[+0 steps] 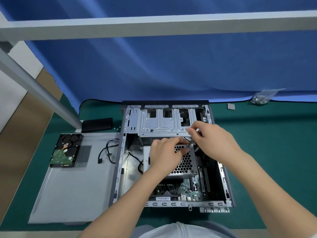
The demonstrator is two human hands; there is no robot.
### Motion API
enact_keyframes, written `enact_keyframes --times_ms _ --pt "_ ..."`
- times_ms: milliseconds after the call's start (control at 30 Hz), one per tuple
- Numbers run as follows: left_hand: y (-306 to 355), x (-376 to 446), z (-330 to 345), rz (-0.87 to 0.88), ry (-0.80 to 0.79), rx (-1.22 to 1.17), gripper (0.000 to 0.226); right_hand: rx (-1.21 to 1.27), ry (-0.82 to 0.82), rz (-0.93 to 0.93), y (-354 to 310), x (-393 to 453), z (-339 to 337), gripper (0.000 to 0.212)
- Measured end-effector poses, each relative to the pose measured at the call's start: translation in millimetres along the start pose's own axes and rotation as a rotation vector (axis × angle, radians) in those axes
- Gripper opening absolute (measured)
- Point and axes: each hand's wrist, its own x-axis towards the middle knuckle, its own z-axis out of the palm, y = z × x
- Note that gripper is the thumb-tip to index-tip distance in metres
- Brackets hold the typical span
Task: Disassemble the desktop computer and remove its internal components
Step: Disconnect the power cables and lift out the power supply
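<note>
Green-matted table (274,152): left hand (165,154) is bracing the power supply (184,163) while right hand (212,140) is gripping a screwdriver (193,140); a slip risks dropping the screw (188,146) onto the motherboard (187,189).

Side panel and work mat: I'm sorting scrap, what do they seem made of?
The side panel looks like sheet metal: grey, matte, flat, with a punched vent grid. The work mat looks like rubber or vinyl: dark green, dull, uniform; which one cannot be told.

Computer case (122,152): bare grey sheet metal, matt. Side panel (72,191): smooth brushed metal, partly perforated. Power supply (186,164): metal with honeycomb grille. Mat (267,152): matt green. Backdrop (171,66): blue cloth, softly creased. Bag (262,97): clear glossy plastic.
</note>
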Motion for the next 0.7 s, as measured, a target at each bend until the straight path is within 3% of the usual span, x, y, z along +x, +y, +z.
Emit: enact_keyframes --times_ms 167,300,367,467,700 --pt "-1.8 -1.2 0.0 0.027 -0.004 -0.014 0.023 0.024 -0.092 -0.020 0.8 -0.7 -6.1 0.013" --pt "-0.9 -1.0 0.2 0.014 0.002 -0.020 0.023 -0.092 -0.039 -0.032 -1.7 3.3 -7.3 0.021" --pt "-1.6 -1.1 0.7 0.016 0.001 -0.016 0.022 -0.057 -0.068 -0.048 -1.7 3.9 -7.6 0.013" --pt "-3.7 -1.0 1.8 0.025 0.013 -0.020 0.021 -0.025 -0.129 -0.069 -1.4 2.1 -10.1 0.018" --pt "-2.2 -1.4 -0.1 0.010 0.001 -0.026 0.023 -0.053 -0.097 -0.044 -3.5 2.8 -9.5 0.011"
